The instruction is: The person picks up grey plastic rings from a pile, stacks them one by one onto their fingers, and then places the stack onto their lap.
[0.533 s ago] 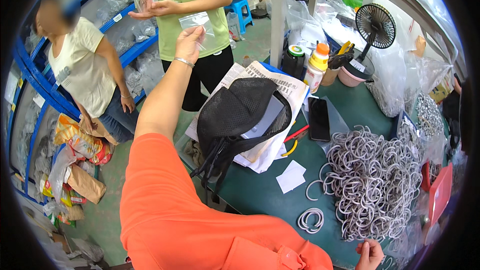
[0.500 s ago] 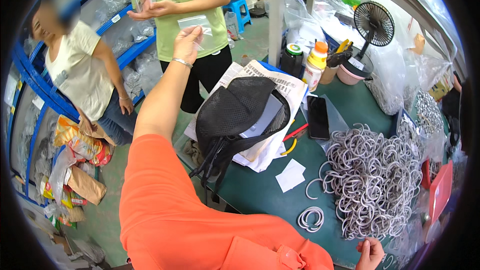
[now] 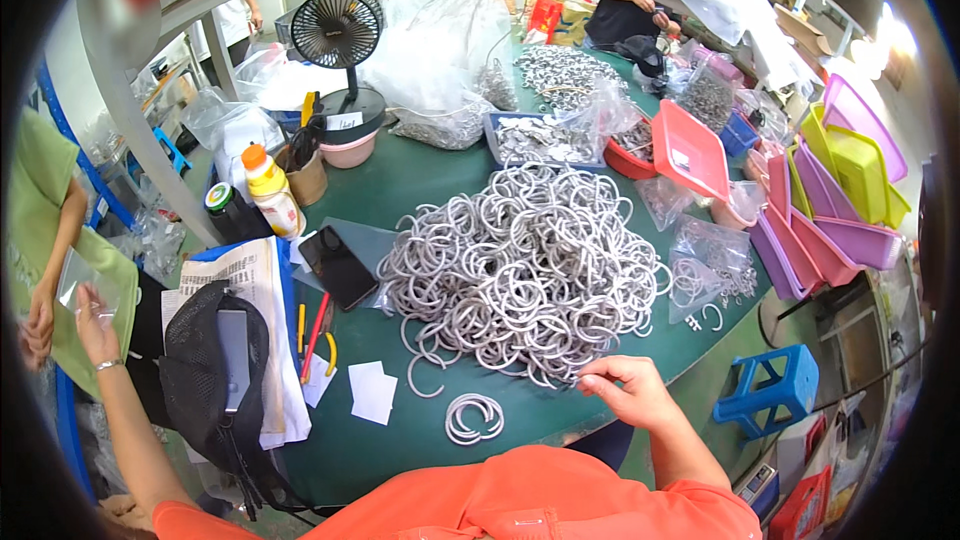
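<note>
My left hand (image 3: 95, 328) is stretched out to the far left, gripping a small clear plastic bag (image 3: 82, 280). It is close to a person in a green shirt (image 3: 42, 210). My right hand (image 3: 630, 390) is at the near edge of a big heap of grey metal rings (image 3: 520, 270), thumb and fingers pinched together. Whatever lies between those fingertips is too small to make out. In front of the heap lie a few stacked rings (image 3: 473, 419) and one loose open ring (image 3: 426, 377). White paper slips (image 3: 372, 393) rest to their left.
Left on the green table are a black mesh bag (image 3: 195, 370), newspaper (image 3: 240, 275), phone (image 3: 340, 268), red-handled tool (image 3: 316, 338), bottles and a fan (image 3: 338, 28). Behind the heap stand trays of metal parts (image 3: 545, 140). Coloured bins (image 3: 800, 210) and a blue stool (image 3: 768, 388) are right.
My view has swung right toward the table. My left hand keeps the plastic bag and now appears lower at the far left. My right hand shows more fully beside the rings.
</note>
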A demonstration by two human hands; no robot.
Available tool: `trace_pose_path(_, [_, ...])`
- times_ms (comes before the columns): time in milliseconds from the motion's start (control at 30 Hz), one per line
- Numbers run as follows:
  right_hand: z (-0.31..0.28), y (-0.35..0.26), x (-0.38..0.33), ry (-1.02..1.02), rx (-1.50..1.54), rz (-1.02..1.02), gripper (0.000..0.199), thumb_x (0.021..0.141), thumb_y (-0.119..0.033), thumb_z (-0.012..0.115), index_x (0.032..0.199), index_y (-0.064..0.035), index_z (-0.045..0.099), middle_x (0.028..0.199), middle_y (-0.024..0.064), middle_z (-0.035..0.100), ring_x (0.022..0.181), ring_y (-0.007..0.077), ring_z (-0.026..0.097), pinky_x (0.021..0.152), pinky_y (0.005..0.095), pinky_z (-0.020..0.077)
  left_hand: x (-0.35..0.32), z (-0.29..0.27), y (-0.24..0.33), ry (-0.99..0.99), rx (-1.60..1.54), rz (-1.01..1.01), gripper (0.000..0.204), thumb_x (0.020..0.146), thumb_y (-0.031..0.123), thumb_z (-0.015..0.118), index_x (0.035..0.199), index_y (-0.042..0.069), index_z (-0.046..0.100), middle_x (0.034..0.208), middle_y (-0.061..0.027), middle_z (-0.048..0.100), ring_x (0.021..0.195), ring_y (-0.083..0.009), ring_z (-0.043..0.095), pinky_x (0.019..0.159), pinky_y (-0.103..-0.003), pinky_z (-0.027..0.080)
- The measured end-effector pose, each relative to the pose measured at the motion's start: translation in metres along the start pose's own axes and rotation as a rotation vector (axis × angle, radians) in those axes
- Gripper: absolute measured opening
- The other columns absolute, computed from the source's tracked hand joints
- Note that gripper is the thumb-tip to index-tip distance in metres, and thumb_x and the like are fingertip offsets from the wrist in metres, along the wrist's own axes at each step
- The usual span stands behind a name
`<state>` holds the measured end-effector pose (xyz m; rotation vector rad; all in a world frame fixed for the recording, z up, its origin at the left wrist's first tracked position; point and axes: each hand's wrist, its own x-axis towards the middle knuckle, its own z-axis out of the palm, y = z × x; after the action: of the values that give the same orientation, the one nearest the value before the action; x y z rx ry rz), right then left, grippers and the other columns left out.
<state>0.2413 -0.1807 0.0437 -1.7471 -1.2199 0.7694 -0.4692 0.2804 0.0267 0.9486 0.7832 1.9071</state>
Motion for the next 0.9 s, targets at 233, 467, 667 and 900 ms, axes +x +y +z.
trace_pose_path(233, [0.035, 0.007, 0.012, -0.036, -0.362, -0.431, 0.013, 0.079, -0.008, 0.066, 0.090, -0.0048, 0.063, 0.089, 0.0081, 0.062, 0.079, 0.0264, 0.061, 0.066, 0.0323, 0.0509, 0.023, -0.014, 0.004, -0.016, -0.031, -0.019, 0.029, 0.089, 0.022, 0.062, 0.111, 0.004, 0.058, 0.102, -0.0019, 0.062, 0.092, -0.0088, 0.057, 0.081, -0.022, 0.043])
trace_pose_path(467, [0.079, 0.035, 0.023, -0.160, -0.614, -0.589, 0.026, 0.067, -0.011, 0.072, 0.091, -0.0058, 0.062, 0.099, 0.0101, 0.060, 0.084, 0.0306, 0.056, 0.073, 0.0387, 0.0468, -0.046, 0.067, 0.014, 0.016, 0.015, 0.078, 0.020, 0.090, 0.015, 0.056, 0.106, 0.004, 0.055, 0.093, -0.0059, 0.060, 0.069, -0.0124, 0.059, 0.051, -0.022, 0.049])
trace_pose_path(667, [0.084, 0.024, 0.017, -0.149, -0.580, -0.549, 0.020, 0.064, 0.001, 0.068, 0.083, -0.0022, 0.062, 0.086, 0.0118, 0.060, 0.081, 0.0320, 0.051, 0.073, 0.0395, 0.0423, -0.071, 0.124, 0.024, 0.062, -0.072, 0.059, 0.016, 0.083, 0.011, 0.067, 0.096, 0.003, 0.062, 0.089, -0.0073, 0.065, 0.072, -0.0142, 0.061, 0.060, -0.027, 0.047])
trace_pose_path(900, [0.081, 0.022, 0.023, -0.194, -0.563, -0.558, 0.020, 0.064, 0.001, 0.068, 0.083, -0.0016, 0.062, 0.086, 0.0118, 0.059, 0.082, 0.0314, 0.051, 0.074, 0.0387, 0.0414, -0.083, 0.126, 0.036, 0.122, -0.003, 0.061, 0.020, 0.082, 0.012, 0.069, 0.098, 0.002, 0.061, 0.089, -0.0081, 0.067, 0.077, -0.0165, 0.063, 0.064, -0.027, 0.047])
